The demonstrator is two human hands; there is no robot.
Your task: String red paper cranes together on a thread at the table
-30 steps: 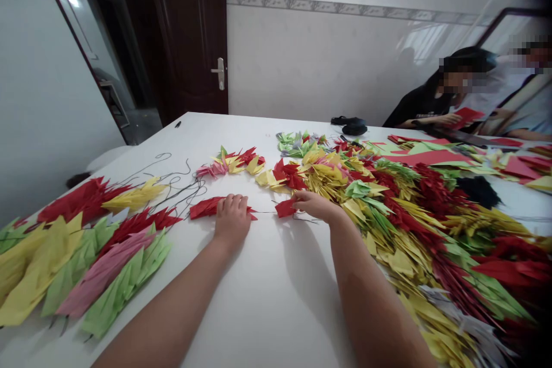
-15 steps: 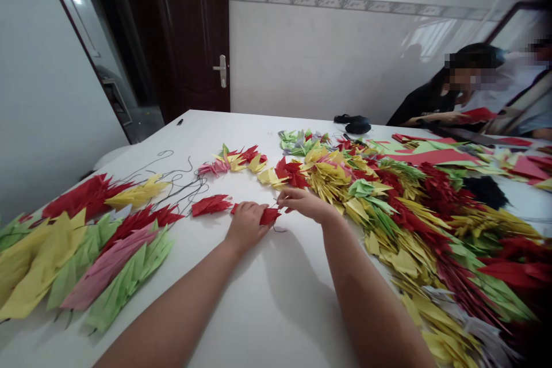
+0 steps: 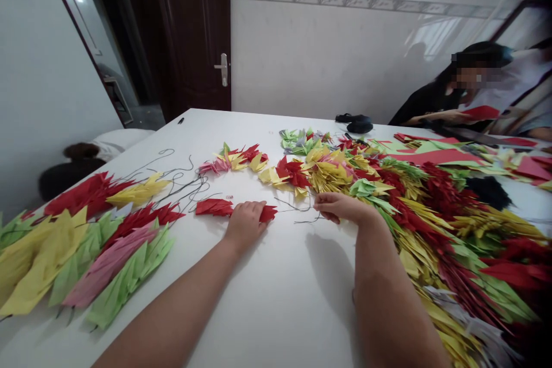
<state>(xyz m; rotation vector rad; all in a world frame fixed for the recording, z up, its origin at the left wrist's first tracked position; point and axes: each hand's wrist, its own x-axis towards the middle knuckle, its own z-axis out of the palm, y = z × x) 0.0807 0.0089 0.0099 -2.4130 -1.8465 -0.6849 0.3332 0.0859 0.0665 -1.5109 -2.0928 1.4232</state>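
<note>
A strand of folded red paper pieces (image 3: 213,207) lies on the white table, and my left hand (image 3: 246,223) is closed over its right part. Red tips stick out on the right of that hand. From there a thin dark thread (image 3: 293,210) runs right to my right hand (image 3: 338,207), whose fingers are pinched on it. A loose end of thread curls just below and left of the right hand. Yellow and red folded paper lies behind the right hand.
Finished-looking paper strands (image 3: 116,264) lie at the left, with black threads behind them. A large heap of colored folded paper (image 3: 414,213) covers the right side. A person (image 3: 444,92) at the far right holds red paper. Another person's dark hair (image 3: 81,152) shows beyond the left edge.
My right hand has moved right, away from my left hand, and the thread now stretches between them. The red strand sits closer together under my left hand. A head has appeared at the left.
</note>
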